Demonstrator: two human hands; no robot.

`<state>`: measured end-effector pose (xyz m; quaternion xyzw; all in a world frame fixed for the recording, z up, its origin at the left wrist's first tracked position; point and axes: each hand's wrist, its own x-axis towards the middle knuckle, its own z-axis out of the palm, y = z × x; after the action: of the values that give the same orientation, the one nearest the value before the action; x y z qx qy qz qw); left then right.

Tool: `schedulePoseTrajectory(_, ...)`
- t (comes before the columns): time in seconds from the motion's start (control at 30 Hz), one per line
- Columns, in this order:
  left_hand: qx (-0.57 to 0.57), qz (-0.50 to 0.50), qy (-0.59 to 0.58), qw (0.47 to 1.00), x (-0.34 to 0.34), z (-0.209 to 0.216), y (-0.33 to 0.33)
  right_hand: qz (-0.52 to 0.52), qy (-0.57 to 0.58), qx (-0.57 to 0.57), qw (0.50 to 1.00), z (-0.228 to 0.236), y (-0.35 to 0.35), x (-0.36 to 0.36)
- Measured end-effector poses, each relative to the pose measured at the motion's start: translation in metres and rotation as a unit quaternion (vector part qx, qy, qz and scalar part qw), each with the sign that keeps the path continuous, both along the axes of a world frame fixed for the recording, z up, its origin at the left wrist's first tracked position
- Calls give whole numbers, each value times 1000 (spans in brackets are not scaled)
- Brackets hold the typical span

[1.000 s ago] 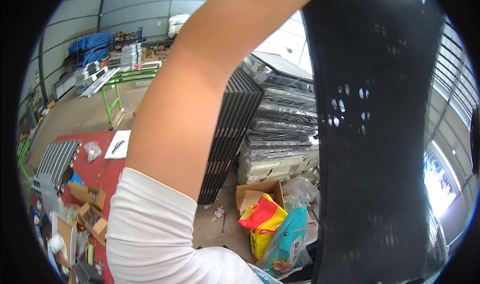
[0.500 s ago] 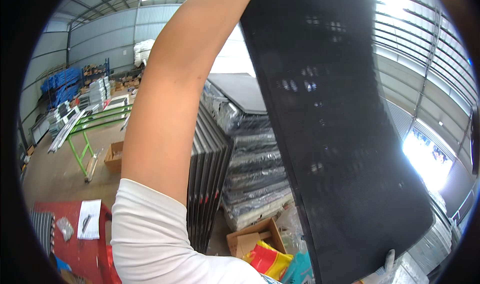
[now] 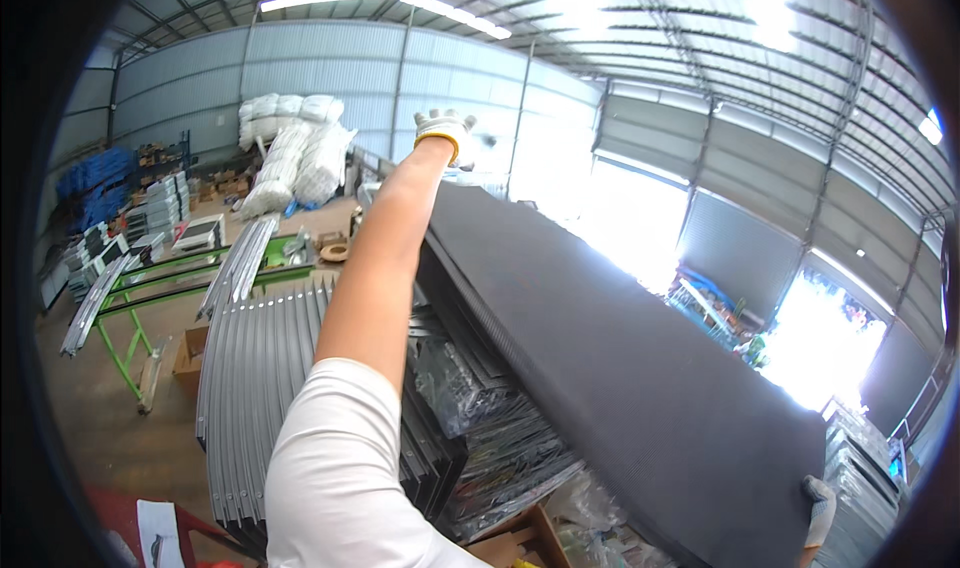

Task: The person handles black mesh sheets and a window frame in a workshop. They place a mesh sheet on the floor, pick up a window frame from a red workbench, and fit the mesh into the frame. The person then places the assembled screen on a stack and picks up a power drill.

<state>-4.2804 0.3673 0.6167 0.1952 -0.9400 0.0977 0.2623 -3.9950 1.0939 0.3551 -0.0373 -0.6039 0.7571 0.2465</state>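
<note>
A long, flat black panel (image 3: 640,368) slants across the right of the view, over a stack of plastic-wrapped panels (image 3: 500,458). Its far end lies beside my outstretched left arm. My left hand (image 3: 445,133), in a white glove with a yellow cuff, is raised at that far end with its fingers apart. Whether its palm touches the panel's edge cannot be made out. At the near right corner, my gloved right hand (image 3: 820,513) is closed round the panel's edge, its fingers partly hidden.
Several grey panels stand upright in a row (image 3: 260,388) left of my arm. Beyond is a green metal frame (image 3: 125,343) with metal strips. A cardboard box (image 3: 530,538) sits below the stack; a red table (image 3: 110,508) is at lower left. Wrapped goods (image 3: 865,478) stand at right.
The black panel has tipped from steeply raised to a flatter slant, its far end lowered away from me. My left hand has come into view. The head view has shifted.
</note>
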Motion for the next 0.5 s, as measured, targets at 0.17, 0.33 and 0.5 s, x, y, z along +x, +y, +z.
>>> schedulePoseTrajectory(0.17, -20, -80, -134, 988, 30, -41, 8, 70, -8, 23, 997, 26, -16, -21)
schedulePoseTrajectory(0.33, -2, -195, -171, 966, 110, -75, 65, 142, 27, 18, 989, 32, -16, -32)
schedulePoseTrajectory(0.5, 96, -292, -177, 935, 184, -122, 106, -34, 39, 83, 995, 18, -29, -50)
